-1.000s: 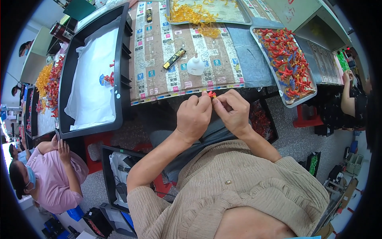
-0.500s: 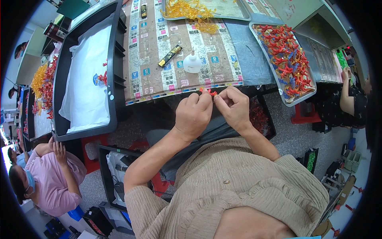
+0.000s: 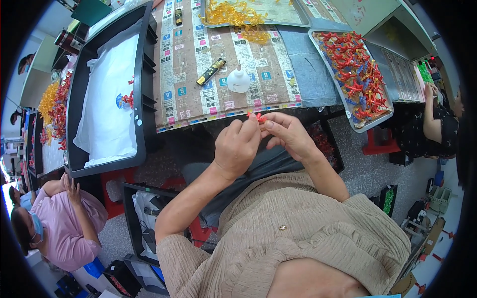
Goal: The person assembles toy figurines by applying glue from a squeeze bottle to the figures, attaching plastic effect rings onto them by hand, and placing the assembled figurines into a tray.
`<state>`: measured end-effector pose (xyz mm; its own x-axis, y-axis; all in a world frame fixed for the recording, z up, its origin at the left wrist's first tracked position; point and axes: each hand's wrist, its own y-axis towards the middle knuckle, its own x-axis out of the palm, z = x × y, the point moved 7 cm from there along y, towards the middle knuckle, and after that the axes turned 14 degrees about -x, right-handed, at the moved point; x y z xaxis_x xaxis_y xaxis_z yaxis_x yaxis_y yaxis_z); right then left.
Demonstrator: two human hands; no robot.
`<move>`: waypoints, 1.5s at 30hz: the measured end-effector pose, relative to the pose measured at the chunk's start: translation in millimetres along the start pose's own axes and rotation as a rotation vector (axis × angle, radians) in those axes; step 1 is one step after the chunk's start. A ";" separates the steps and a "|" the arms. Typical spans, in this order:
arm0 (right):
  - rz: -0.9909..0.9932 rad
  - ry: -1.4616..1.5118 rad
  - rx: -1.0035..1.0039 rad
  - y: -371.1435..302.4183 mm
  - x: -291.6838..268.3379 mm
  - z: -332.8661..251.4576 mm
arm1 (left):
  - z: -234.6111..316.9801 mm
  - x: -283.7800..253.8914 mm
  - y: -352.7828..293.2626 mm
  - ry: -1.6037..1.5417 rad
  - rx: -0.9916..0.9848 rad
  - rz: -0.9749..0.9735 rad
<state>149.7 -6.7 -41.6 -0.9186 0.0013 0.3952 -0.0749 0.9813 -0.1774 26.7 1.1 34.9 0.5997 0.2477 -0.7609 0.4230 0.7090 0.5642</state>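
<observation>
Just off the table's near edge, a small red plastic figure [image 3: 259, 117] is pinched between both my hands. My left hand [image 3: 237, 145] grips it with thumb and forefinger, the other fingers curled in. My right hand [image 3: 290, 135] holds its other side between thumb and forefinger, with the lower fingers bent loosely. Fingers cover most of the piece. On the table beyond stand a white squeeze bottle [image 3: 239, 81] with a thin nozzle and, lying beside it, a black and gold lighter-shaped stick [image 3: 211, 71].
Left is a black tray [image 3: 143, 131] lined with white sheet, holding one red and blue figure [image 3: 126, 100]. Right, a metal tray [image 3: 389, 115] is heaped with red, blue and amber figures. Yellow plastic parts [image 3: 236, 15] spill from a far tray. Co-workers sit on both sides.
My right hand has turned and its fingers have loosened and spread somewhat around the red figure. My left hand has shifted slightly left, still pinching it.
</observation>
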 end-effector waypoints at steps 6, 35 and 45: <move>-0.270 0.454 -0.041 -11.4 28.6 -0.2 | 13.2 -18.1 0.4 -0.079 0.033 0.055; -0.221 0.460 -0.088 -23.6 23.4 -15.2 | 28.7 -25.9 2.2 -0.131 0.061 0.078; -0.215 0.469 -0.084 -24.7 20.3 -15.6 | 30.8 -23.2 3.5 -0.130 0.071 0.099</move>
<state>139.0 -27.9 -15.1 -0.6122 -0.1345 0.7792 -0.1937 0.9809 0.0172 35.2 -22.5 64.3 0.7214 0.2236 -0.6554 0.4019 0.6355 0.6592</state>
